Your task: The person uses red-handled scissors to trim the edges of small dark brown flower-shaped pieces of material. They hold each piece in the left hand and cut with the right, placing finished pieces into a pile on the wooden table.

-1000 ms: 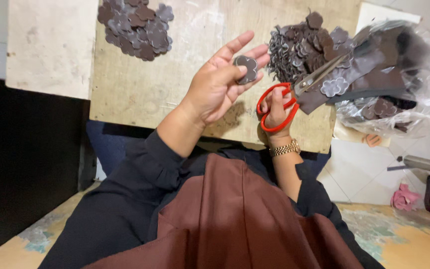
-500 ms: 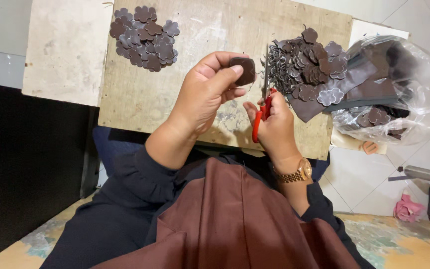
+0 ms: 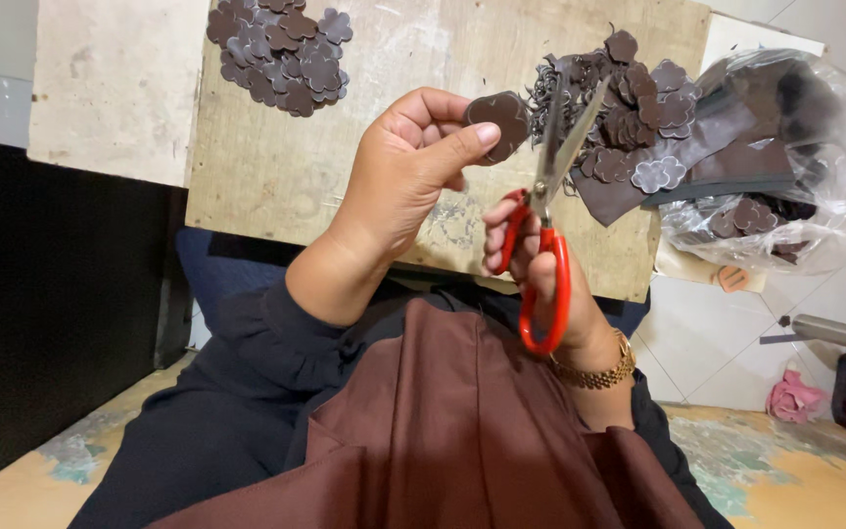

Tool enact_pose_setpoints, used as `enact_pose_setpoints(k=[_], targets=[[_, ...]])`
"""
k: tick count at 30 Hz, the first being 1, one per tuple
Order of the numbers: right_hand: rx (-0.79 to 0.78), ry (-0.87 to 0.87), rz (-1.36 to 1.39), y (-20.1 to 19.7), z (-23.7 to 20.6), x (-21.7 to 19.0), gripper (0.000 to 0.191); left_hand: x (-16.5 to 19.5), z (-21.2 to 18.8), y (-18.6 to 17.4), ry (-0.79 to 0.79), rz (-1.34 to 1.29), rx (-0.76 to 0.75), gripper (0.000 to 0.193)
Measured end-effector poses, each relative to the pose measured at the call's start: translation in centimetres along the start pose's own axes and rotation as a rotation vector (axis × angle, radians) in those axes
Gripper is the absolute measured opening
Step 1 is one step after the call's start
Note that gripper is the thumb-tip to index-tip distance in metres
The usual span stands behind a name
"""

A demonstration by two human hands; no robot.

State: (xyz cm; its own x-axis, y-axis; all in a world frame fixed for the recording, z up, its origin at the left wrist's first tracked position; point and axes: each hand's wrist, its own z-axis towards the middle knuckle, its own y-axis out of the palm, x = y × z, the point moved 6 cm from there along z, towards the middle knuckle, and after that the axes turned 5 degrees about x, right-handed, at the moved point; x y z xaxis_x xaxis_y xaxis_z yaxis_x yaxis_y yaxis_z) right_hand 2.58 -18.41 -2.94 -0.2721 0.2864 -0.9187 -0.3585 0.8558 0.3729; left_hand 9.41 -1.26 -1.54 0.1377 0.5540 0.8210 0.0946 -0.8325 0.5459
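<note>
**Brown flower piece held at the scissor blades above a wooden bench**

The left hand (image 3: 399, 186) is raised over the bench (image 3: 276, 167), its fingers (image 3: 457, 142) clenched on a small dark brown flower-shaped piece (image 3: 499, 120), pinched between thumb and forefinger. The piece looks flat and smooth, with a scalloped edge, and it sits just beside the blades of the scissors (image 3: 545, 230). The right hand (image 3: 540, 269) grips the scissors with its fingers through the red plastic loops; the steel blades point up and away, only slightly parted. A gold-coloured watch band (image 3: 594, 372) circles the right wrist.

The bench is a worn, pale wooden board with scuffs and stains. At its far left corner lies a heap of finished brown flower shapes (image 3: 281, 49). Behind the scissors is a second heap (image 3: 638, 108) of the same shapes mixed with thin curly offcuts and dark strips of sheet material. To the right, a crumpled clear plastic bag (image 3: 795, 167) holds more brown pieces and strips and hangs past the bench edge over a white tiled floor (image 3: 707, 343).

A brown cloth (image 3: 443, 431) covers the person's lap below the dark sleeves. At the far right lie a metal tube (image 3: 834, 333) and a pink rag (image 3: 795, 397).
</note>
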Motion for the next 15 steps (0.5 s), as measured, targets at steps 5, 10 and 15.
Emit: enact_pose_setpoints(k=[5, 10, 15], targets=[[-0.059, 0.072, -0.114, 1.9, 0.1, -0.5, 0.1, -0.3, 0.1, 0.1, 0.06, 0.073, 0.024, 0.024], [-0.039, 0.033, -0.183, 2.3, 0.3, -0.9, 0.101, -0.4, -0.4, 0.3, 0.167, 0.138, 0.024, 0.021], [-0.063, 0.01, -0.188, 2.2, 0.5, -0.4, 0.094, -0.6, -0.6, 0.8, 0.221, 0.067, 0.013, 0.016]])
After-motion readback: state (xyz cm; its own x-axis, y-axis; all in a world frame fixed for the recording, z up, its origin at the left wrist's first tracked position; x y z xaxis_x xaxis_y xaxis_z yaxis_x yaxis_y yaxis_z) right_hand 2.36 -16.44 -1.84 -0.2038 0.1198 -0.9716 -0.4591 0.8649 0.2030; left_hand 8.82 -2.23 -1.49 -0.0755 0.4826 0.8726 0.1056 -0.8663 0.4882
